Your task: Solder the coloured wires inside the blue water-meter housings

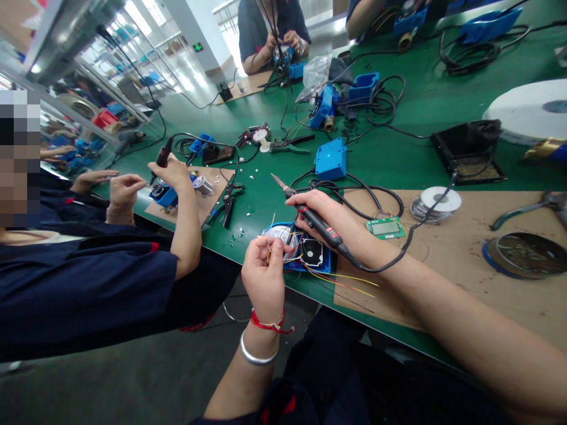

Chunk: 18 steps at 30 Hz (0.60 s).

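My right hand [325, 206] is closed round a black soldering iron [321, 226], its metal tip pointing up and to the left, apart from the work. Just below it, at the table edge, sits an open blue housing [326, 260] with a round whitish part, a black square part [312, 252] and loose thin wires. My left hand [264, 268] pinches thin wires over the housing's left side; the exact ends are hidden by the fingers. Yellow and red wires [349, 277] trail out to the right. Nearby lies a green circuit board [385, 228] with a small display.
A spool of solder wire [436, 205], a round tin [527, 255] and green-handled pliers [527, 211] lie on brown board at right. Behind are an iron stand [469, 153], a blue box [331, 159] and coiled cables. A co-worker's hand [175, 171] holds another iron at left.
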Each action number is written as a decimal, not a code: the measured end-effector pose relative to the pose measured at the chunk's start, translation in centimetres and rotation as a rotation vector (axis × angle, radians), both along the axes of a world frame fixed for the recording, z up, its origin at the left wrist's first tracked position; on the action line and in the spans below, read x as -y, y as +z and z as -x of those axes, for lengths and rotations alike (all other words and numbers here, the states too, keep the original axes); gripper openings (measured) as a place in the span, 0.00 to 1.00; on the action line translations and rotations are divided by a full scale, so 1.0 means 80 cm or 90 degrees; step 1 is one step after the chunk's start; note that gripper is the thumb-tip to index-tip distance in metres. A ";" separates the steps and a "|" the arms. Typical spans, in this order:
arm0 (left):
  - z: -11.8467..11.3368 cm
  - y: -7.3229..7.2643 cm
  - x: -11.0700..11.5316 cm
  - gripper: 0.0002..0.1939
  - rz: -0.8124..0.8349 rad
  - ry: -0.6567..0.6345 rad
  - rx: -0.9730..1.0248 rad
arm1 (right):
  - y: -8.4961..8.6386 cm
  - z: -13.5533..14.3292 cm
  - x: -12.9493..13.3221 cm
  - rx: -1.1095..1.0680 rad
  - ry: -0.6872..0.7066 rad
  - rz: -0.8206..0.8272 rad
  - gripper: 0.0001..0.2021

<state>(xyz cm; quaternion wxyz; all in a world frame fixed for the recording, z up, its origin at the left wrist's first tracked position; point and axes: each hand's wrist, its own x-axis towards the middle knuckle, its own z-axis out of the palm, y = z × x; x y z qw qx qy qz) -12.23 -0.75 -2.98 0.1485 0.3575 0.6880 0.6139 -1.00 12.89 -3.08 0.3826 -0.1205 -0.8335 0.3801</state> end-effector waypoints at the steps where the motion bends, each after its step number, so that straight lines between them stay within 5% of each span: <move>1: 0.000 0.000 0.000 0.07 0.002 0.001 -0.003 | 0.002 0.000 0.001 -0.003 -0.013 -0.005 0.18; 8: -0.002 -0.006 0.001 0.04 -0.046 0.034 -0.118 | 0.014 -0.015 0.009 -0.029 -0.027 -0.021 0.18; 18: -0.006 -0.004 0.006 0.06 0.014 0.058 -0.278 | 0.031 -0.073 0.023 -0.159 -0.223 0.144 0.13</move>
